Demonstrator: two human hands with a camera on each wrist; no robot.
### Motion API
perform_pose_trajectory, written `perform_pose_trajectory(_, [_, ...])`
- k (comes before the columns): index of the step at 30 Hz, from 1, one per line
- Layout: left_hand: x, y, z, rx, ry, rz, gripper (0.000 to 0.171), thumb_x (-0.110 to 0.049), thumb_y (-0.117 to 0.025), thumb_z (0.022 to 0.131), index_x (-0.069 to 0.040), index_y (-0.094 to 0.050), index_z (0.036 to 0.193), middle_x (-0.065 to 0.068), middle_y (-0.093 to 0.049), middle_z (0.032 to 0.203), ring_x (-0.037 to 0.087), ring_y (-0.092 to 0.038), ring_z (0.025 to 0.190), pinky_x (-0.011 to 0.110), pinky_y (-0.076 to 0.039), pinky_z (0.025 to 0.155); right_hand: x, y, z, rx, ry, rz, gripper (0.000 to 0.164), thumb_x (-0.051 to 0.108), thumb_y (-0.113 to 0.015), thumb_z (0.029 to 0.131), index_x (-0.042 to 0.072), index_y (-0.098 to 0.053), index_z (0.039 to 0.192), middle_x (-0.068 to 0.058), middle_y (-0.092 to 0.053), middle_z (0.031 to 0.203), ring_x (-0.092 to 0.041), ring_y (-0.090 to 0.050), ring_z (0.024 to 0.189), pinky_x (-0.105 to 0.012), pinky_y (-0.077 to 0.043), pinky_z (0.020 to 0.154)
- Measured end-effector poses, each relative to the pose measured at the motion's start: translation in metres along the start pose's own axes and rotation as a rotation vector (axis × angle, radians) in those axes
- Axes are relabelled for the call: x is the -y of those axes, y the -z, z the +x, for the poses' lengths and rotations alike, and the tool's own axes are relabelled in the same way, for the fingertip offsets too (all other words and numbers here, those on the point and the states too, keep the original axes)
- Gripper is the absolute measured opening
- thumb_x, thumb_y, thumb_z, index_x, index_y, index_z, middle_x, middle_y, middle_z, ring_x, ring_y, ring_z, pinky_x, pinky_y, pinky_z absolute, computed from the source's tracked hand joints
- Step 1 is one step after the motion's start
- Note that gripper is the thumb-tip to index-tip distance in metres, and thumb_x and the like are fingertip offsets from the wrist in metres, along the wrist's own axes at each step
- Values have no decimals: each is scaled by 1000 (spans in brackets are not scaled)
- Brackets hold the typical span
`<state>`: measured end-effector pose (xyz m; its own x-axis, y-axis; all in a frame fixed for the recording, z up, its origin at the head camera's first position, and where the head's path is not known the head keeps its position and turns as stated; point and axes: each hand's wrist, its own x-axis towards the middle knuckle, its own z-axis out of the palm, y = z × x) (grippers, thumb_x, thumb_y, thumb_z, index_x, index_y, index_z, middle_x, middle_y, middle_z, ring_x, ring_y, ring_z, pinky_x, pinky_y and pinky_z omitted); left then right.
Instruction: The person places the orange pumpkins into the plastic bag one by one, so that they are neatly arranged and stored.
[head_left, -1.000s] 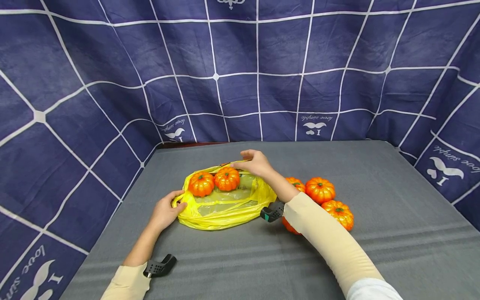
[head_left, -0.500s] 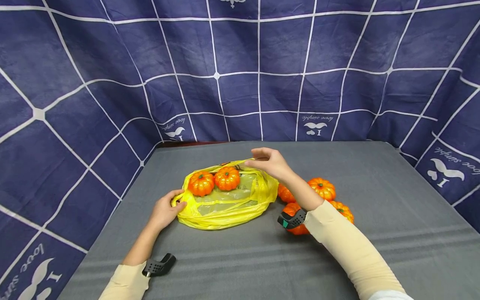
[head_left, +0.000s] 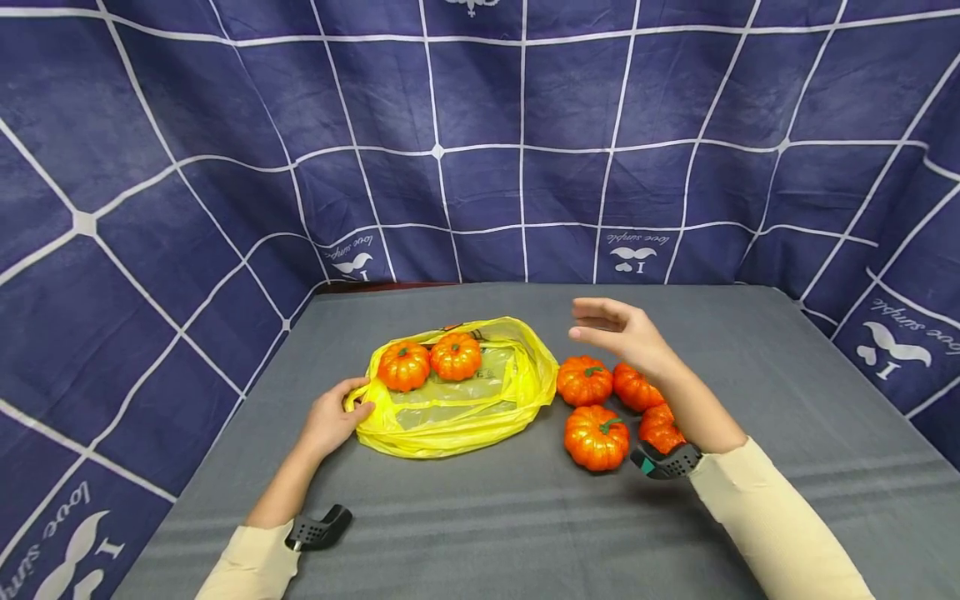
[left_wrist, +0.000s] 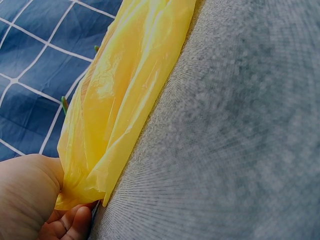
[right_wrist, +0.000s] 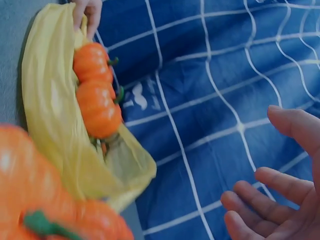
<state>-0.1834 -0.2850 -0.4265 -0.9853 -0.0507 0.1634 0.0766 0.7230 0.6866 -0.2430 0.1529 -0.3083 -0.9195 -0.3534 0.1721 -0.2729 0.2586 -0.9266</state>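
Observation:
A yellow plastic bag (head_left: 450,442) lies spread on the table, its mouth facing up. Inside its left half sit two small orange pumpkins, the left pumpkin (head_left: 404,367) touching the right pumpkin (head_left: 455,357). My left hand (head_left: 332,419) pinches the bag's left edge between thumb and fingers, which the left wrist view shows close up. My right hand (head_left: 626,333) is in the air, holding nothing, fingers and thumb apart, above the loose pumpkins right of the bag. Of these, a front pumpkin (head_left: 597,438) and a back pumpkin (head_left: 584,381) show whole; my right arm partly covers the others.
A grey cloth (head_left: 465,525) covers the table. Behind and on both sides hangs a dark blue curtain (head_left: 480,192) with white lines. A black wrist device sits on each forearm.
My right hand has let go of the bag's far rim and moved right, over the loose pumpkins. The left hand still holds the bag's left edge; both bagged pumpkins have stayed in place.

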Motion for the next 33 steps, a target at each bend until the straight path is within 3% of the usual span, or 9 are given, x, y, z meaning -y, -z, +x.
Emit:
perform_pose_trajectory(2, [0, 0, 0, 0, -1, -1, 44, -8, -65, 91, 7, -54, 131, 31, -54, 129, 45, -50, 120, 55, -38, 100, -5, 9, -8, -12, 11, 18, 53, 16, -69, 91, -1, -52, 137, -17, -56, 133, -21, -58, 117, -21, -46, 91])
perform_pose_trajectory(6, [1, -1, 1, -2, -2, 2, 44, -8, -65, 91, 6, -54, 131, 30, -54, 129, 45, -50, 119, 55, -38, 100, -17, 28, -21, -5, 88, 57, 46, 9, -67, 91, 1, -54, 135, -4, -62, 125, -11, -61, 111, -21, -48, 89])
perform_pose_trajectory(9, [1, -2, 1, -2, 3, -4, 44, -9, -65, 91, 7, -54, 131, 30, -54, 129, 45, -50, 119, 54, -39, 100, -27, 41, -28, 10, 155, 93, 42, 2, -65, 92, 5, -58, 133, 6, -65, 119, -12, -61, 112, -21, -49, 87])
perform_pose_trajectory(18, [1, -1, 0, -1, 1, -11, 44, -9, -65, 92, 6, -53, 132, 31, -54, 130, 45, -49, 120, 55, -37, 101, -59, 63, -40, 27, 214, 237, 40, -8, -56, 93, 6, -60, 130, 3, -67, 118, -11, -62, 110, -21, -50, 87])
perform_pose_trajectory(24, [0, 0, 0, -5, -10, -10, 44, -8, -65, 91, 7, -54, 131, 31, -54, 130, 46, -49, 120, 56, -38, 100, -81, 70, -44, 21, 187, 255, 43, -10, -55, 93, 7, -58, 132, 4, -66, 120, -10, -60, 113, -21, -49, 87])
perform_pose_trajectory(33, [0, 0, 0, 2, 9, -1, 45, -9, -64, 92, 6, -53, 132, 31, -52, 131, 46, -48, 122, 56, -37, 101, -110, 76, -48, 25, 46, 169, 43, -3, -58, 94, 18, -57, 132, 13, -61, 122, -5, -56, 114, -14, -42, 90])
